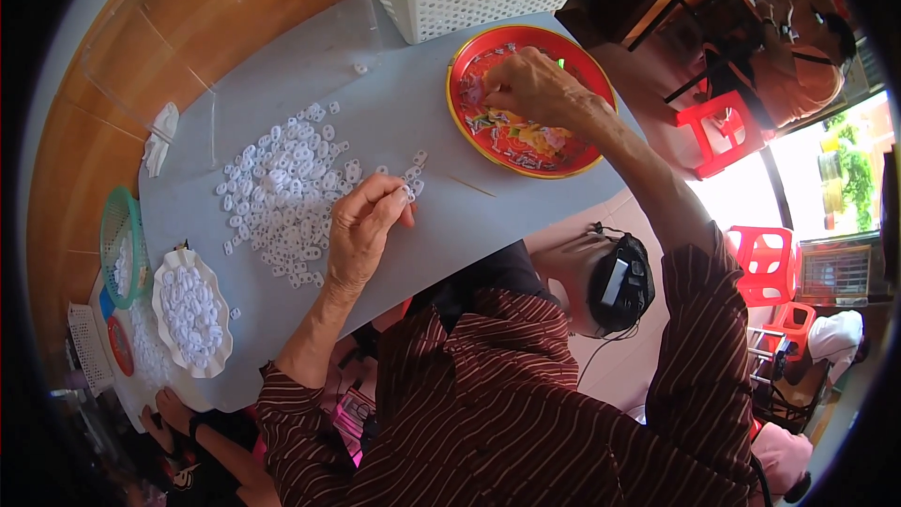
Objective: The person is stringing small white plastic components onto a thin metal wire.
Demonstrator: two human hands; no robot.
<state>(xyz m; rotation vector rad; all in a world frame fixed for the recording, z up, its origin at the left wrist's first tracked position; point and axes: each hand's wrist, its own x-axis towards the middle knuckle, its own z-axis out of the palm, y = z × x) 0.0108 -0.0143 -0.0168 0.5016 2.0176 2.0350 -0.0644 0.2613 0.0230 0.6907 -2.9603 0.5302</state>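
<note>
My left hand (364, 230) is over the grey table (404, 291), its thumb and forefinger pinching a small white plastic piece with holes (409, 193). Beside it to the left spreads a loose pile of similar white pieces (282, 174), and a few more (418, 160) lie just beyond the fingertips. My right hand (526, 84) reaches down into a round red tray (454, 113) with a yellow rim. Small metallic pieces (535, 161) are scattered over the tray's patterned bottom. The right fingers are drawn together; whatever they may hold is hidden.
A white perforated basket (488, 9) of pale pieces stands at the far edge. A thin stick (472, 187) lies near the tray. At left are a scalloped white dish (216, 357), a green basket (119, 211) and another person's hands (174, 410). Red stools (718, 131) stand right.
</note>
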